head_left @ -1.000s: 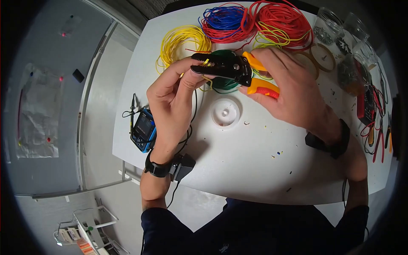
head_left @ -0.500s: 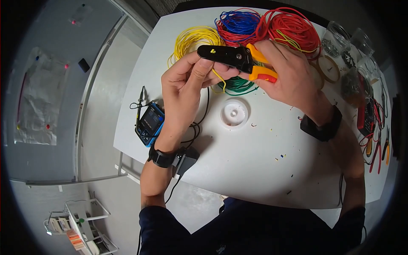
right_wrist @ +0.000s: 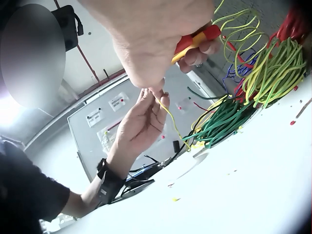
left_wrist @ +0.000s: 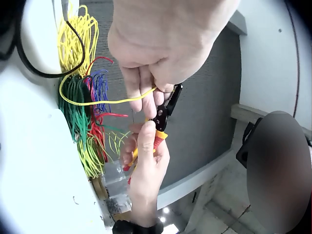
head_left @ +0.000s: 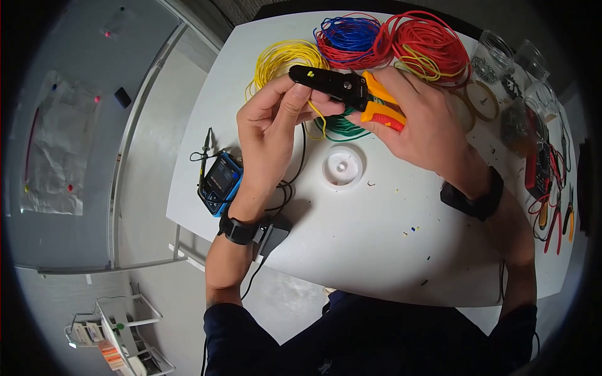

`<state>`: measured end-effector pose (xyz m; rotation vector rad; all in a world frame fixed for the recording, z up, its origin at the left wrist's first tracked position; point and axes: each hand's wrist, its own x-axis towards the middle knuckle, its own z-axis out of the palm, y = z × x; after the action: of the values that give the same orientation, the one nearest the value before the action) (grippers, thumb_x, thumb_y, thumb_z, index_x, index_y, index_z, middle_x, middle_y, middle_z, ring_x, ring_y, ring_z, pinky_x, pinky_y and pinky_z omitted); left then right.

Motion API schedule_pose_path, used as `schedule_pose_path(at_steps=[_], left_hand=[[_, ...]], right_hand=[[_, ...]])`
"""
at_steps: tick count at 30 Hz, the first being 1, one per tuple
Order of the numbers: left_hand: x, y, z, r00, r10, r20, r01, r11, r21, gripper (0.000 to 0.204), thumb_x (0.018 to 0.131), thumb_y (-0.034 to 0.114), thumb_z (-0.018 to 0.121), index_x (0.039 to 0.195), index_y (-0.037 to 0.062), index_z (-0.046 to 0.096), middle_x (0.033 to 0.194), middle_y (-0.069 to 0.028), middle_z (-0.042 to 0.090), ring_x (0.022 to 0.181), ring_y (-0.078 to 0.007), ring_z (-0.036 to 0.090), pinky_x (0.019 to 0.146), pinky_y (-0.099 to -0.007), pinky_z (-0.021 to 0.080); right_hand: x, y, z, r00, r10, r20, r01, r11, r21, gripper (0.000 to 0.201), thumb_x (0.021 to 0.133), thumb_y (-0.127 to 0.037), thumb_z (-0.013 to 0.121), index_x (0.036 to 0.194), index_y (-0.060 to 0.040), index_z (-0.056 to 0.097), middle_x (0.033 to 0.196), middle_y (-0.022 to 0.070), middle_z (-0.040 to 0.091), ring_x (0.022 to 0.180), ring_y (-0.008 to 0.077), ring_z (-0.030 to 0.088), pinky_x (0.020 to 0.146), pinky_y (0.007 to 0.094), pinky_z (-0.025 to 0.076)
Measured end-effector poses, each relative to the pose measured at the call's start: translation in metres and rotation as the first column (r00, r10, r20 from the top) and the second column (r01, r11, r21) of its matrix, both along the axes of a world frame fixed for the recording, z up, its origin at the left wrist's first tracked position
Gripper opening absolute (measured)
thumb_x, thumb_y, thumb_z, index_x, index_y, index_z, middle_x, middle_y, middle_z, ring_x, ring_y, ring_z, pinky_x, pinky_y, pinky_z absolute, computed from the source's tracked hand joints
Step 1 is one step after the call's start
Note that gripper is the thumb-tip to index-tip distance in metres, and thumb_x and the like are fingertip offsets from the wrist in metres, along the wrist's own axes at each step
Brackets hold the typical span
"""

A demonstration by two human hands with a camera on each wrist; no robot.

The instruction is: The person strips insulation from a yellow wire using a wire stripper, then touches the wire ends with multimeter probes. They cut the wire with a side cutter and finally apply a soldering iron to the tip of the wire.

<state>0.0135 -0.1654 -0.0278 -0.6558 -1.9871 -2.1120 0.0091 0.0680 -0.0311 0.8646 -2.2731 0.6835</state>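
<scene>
Yellow wire piece [head_left: 320, 117] pinched at the wire stripper [head_left: 342, 89], held up over the white table [head_left: 376, 250].
Left hand [head_left: 276, 119] pinches the wire between thumb and fingers, loose end curling down; right hand [head_left: 423, 122] clenches the stripper's orange-red handles, black head pointing left. Below lie a green wire coil [head_left: 342, 127] and a white round lid [head_left: 342, 167]; yellow coil [head_left: 282, 59], blue coil [head_left: 348, 31], red coil [head_left: 429, 41] behind; blue meter [head_left: 219, 183] left.

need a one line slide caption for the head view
Left hand pinches a yellow wire at the wire stripper gripped by the right hand, above coiled wires.
</scene>
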Motion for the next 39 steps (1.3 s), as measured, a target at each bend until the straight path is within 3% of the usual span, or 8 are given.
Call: schedule_pose_path(at_steps=[6, 11, 16, 19, 24, 28, 35, 39], left_hand=[[-0.001, -0.001, -0.001, 0.999, 0.017, -0.049, -0.02, 0.997, -0.07, 0.027, 0.109, 0.02, 0.054, 0.119, -0.0018, 0.065, 0.1, -0.0105, 0.074, 0.09, -0.0214, 0.076, 0.083, -0.035, 0.062], [-0.003, -0.004, -0.002, 0.999, -0.012, -0.037, 0.007, 0.992, -0.126, 0.027, 0.108, 0.02, 0.056, 0.12, -0.0017, 0.067, 0.101, -0.0097, 0.072, 0.086, -0.0205, 0.075, 0.082, -0.0352, 0.062], [-0.003, -0.001, -0.002, 1.0, 0.012, -0.007, -0.013, 0.994, -0.109, 0.026, 0.107, 0.018, 0.058, 0.121, -0.0022, 0.068, 0.103, -0.0105, 0.073, 0.087, -0.0207, 0.075, 0.082, -0.0319, 0.06], [-0.003, 0.0, -0.004, 1.0, 0.01, -0.005, -0.01, 0.996, -0.092, 0.025, 0.106, 0.015, 0.059, 0.121, -0.003, 0.068, 0.104, -0.0114, 0.074, 0.089, -0.0202, 0.076, 0.081, -0.0279, 0.058], [-0.004, 0.0, -0.003, 0.998, 0.045, -0.041, -0.048, 0.995, -0.082, 0.025, 0.106, 0.013, 0.059, 0.121, -0.0055, 0.067, 0.105, -0.0123, 0.074, 0.09, -0.0201, 0.075, 0.083, -0.0278, 0.057], [-0.006, 0.0, -0.004, 0.998, 0.015, -0.057, -0.025, 0.984, -0.178, 0.026, 0.107, 0.012, 0.057, 0.122, -0.0068, 0.066, 0.101, -0.0116, 0.073, 0.086, -0.0165, 0.071, 0.082, -0.0272, 0.056], [-0.004, 0.005, -0.002, 0.996, -0.083, -0.025, 0.073, 0.961, -0.268, 0.027, 0.107, 0.01, 0.056, 0.125, -0.0061, 0.067, 0.097, -0.0084, 0.07, 0.082, -0.0127, 0.064, 0.078, -0.0259, 0.053], [-0.001, 0.006, -0.004, 0.993, -0.115, -0.013, 0.107, 0.954, -0.279, 0.027, 0.107, 0.011, 0.057, 0.125, -0.0051, 0.067, 0.097, -0.0083, 0.07, 0.081, -0.0126, 0.064, 0.078, -0.0254, 0.053]], right_hand=[[0.018, -0.005, 0.009, 0.963, 0.071, 0.26, -0.025, 0.984, -0.178, 0.049, 0.084, -0.036, 0.083, 0.113, -0.003, 0.063, 0.093, 0.0159, 0.07, 0.083, 0.0366, 0.068, 0.071, 0.0415, 0.053], [0.02, 0.002, 0.032, 0.709, 0.355, 0.609, -0.039, 0.882, -0.469, 0.04, 0.098, -0.04, 0.071, 0.099, -0.0001, 0.067, 0.077, 0.0043, 0.064, 0.071, 0.0124, 0.06, 0.064, 0.0306, 0.046], [0.026, 0.024, 0.053, 0.518, 0.439, 0.734, 0.035, 0.847, -0.531, 0.039, 0.102, -0.04, 0.066, 0.094, -0.001, 0.067, 0.075, -0.0002, 0.059, 0.072, 0.0072, 0.055, 0.066, 0.0263, 0.045], [0.045, 0.042, 0.051, 0.64, 0.435, 0.634, -0.166, 0.883, -0.438, 0.052, 0.11, -0.04, 0.037, 0.135, 0.0026, 0.054, 0.102, 0.0102, 0.062, 0.102, 0.0166, 0.06, 0.095, 0.0316, 0.044], [0.081, 0.059, 0.047, 0.14, 0.74, 0.658, 0.196, 0.631, -0.751, 0.079, 0.105, -0.065, 0.032, 0.132, 0.0059, 0.053, 0.107, 0.0138, 0.066, 0.102, 0.0241, 0.068, 0.088, 0.0366, 0.052], [0.087, 0.088, 0.056, -0.021, 0.556, 0.831, 0.144, 0.824, -0.548, 0.068, 0.107, -0.061, 0.034, 0.111, 0.0023, 0.059, 0.084, 0.01, 0.067, 0.074, 0.0164, 0.066, 0.07, 0.0298, 0.052], [0.096, 0.085, 0.026, 0.257, 0.464, 0.847, 0.174, 0.841, -0.513, 0.048, 0.105, -0.049, 0.054, 0.103, -0.0017, 0.061, 0.084, 0.0045, 0.064, 0.078, 0.0115, 0.061, 0.07, 0.0274, 0.048], [0.101, 0.078, 0.029, 0.243, 0.452, 0.858, 0.181, 0.848, -0.498, 0.048, 0.103, -0.049, 0.058, 0.102, -0.0016, 0.062, 0.087, 0.0045, 0.065, 0.08, 0.0125, 0.062, 0.073, 0.0289, 0.05]])
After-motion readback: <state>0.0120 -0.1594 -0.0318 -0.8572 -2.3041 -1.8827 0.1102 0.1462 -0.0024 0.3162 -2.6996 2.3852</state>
